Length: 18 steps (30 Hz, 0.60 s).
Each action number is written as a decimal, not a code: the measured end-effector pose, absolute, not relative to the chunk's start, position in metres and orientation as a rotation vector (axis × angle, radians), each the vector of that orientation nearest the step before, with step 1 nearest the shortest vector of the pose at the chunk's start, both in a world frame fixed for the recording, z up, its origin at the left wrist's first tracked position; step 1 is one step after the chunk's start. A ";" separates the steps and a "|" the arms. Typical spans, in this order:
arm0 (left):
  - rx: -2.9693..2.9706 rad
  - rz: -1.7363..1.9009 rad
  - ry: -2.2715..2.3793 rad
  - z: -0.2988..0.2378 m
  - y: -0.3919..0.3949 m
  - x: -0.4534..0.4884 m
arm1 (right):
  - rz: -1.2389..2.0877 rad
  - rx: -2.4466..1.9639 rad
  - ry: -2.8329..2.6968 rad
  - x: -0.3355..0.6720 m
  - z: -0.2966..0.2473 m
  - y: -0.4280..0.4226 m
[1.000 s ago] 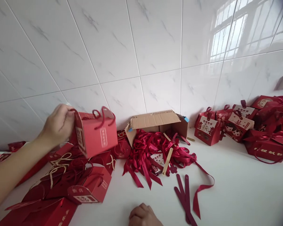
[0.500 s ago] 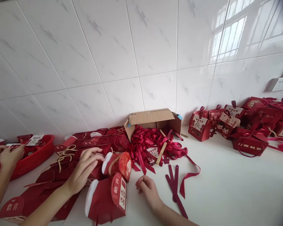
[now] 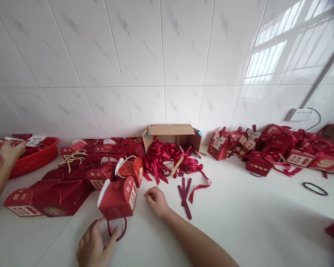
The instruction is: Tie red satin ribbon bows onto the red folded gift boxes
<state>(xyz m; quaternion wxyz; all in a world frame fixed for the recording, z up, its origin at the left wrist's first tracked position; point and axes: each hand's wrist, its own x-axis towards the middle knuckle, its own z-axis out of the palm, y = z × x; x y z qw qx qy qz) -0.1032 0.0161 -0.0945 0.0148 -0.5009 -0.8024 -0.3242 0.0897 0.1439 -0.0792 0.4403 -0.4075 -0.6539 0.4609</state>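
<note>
My left hand (image 3: 94,246) is low in front, thumb and fingers apart around the red cord handle (image 3: 124,230) of a small red gift box (image 3: 115,198). The thumb seems to touch the cord. The box has a white edge on its left side and a printed label on its right. My right hand (image 3: 156,202) rests on the white tabletop just right of that box, fingers curled in, nothing visible in them. Behind the box stands another gift box (image 3: 130,170) with an orange-red front and a rope handle. Dark red flat strips (image 3: 185,193) lie right of my right hand.
A cardboard box (image 3: 171,129) on its side spills red ribbons (image 3: 167,155). Several red boxes (image 3: 52,200) are grouped at left, more (image 3: 256,163) along the wall at right. Another person's hand (image 3: 12,150) reaches into a red basin (image 3: 50,152). A black ring (image 3: 314,188) lies at right.
My left hand has come down from above the rope-handled box to the near box's cord handle. My right hand stays curled beside the box. The view has shifted to the right.
</note>
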 end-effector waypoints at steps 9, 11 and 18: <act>-1.747 -0.531 -2.514 -0.072 0.016 -0.080 | 0.663 -1.040 -2.238 0.104 -0.076 0.099; -1.760 -0.495 -2.515 -0.067 0.015 -0.078 | 0.608 -1.096 -2.283 0.109 -0.076 0.089; -1.727 -0.510 -2.563 -0.058 0.013 -0.071 | 0.557 -1.180 -2.424 0.144 -0.072 0.023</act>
